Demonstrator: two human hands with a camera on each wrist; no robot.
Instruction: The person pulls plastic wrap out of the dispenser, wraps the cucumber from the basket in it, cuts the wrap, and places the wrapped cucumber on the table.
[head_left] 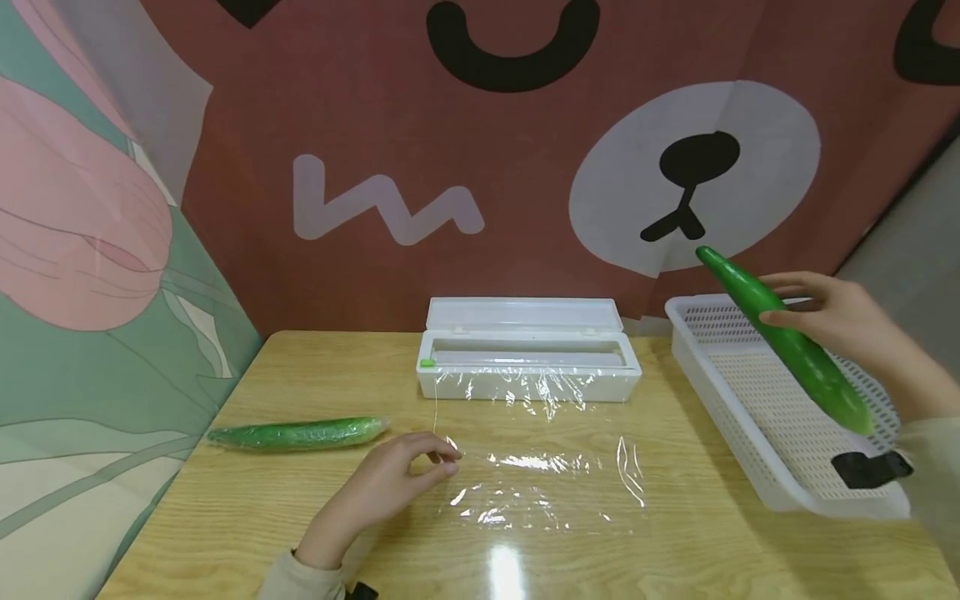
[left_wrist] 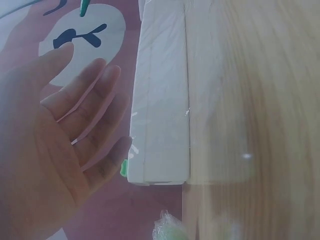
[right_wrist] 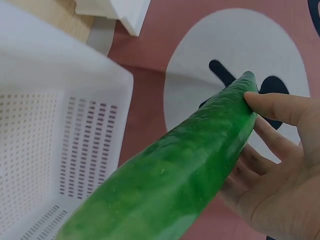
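My right hand (head_left: 832, 321) grips a green cucumber (head_left: 787, 346) around its middle, holding it slanted above the white basket (head_left: 708, 383). In the right wrist view the thumb and fingers close on the cucumber (right_wrist: 175, 160) from one side. My left hand (head_left: 390, 475), its fingers loosely bent, hovers by the left edge of a sheet of clear cling film (head_left: 540, 492) spread on the table. Nothing is in that palm in the left wrist view. The film runs out of a white dispenser box (head_left: 528, 383) whose lid stands raised. Left of my left hand lies a wrapped cucumber (head_left: 300, 435).
The wooden table (head_left: 337, 367) meets a wall covered with a printed cloth (head_left: 525, 192) at the back. A green slider (head_left: 427, 363) sits at the box's left end. The perforated basket stands at the table's right side.
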